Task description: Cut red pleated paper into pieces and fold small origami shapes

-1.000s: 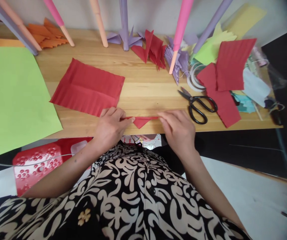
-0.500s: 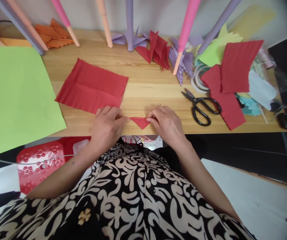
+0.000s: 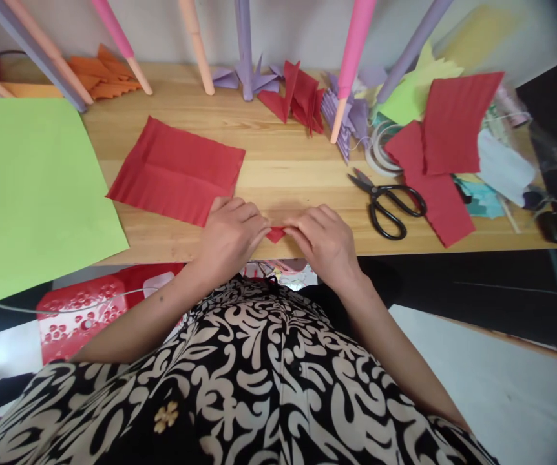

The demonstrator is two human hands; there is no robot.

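Note:
Between my two hands, close to the table's front edge, is a small folded piece of red paper (image 3: 275,234), its tip pointing toward me. My left hand (image 3: 234,234) pinches its left end, and my right hand (image 3: 321,240) pinches the right end with thumb and fingers. Most of the paper is covered by my fingers. A larger creased sheet of red paper (image 3: 176,169) lies flat just beyond my left hand. To the right of my right hand rest black-handled scissors (image 3: 389,201), blades pointing away to the left.
A large green sheet (image 3: 31,194) overhangs the wooden table (image 3: 288,174) at left. Red paper pieces (image 3: 460,126) and tape rolls (image 3: 382,152) lie at right. Folded red paper (image 3: 302,100), purple paper and orange paper (image 3: 104,74) line the back among upright coloured rods (image 3: 244,51).
My left hand has moved right, toward my right hand, along the small red paper. Less of that paper shows between the fingers now. The view has shifted slightly.

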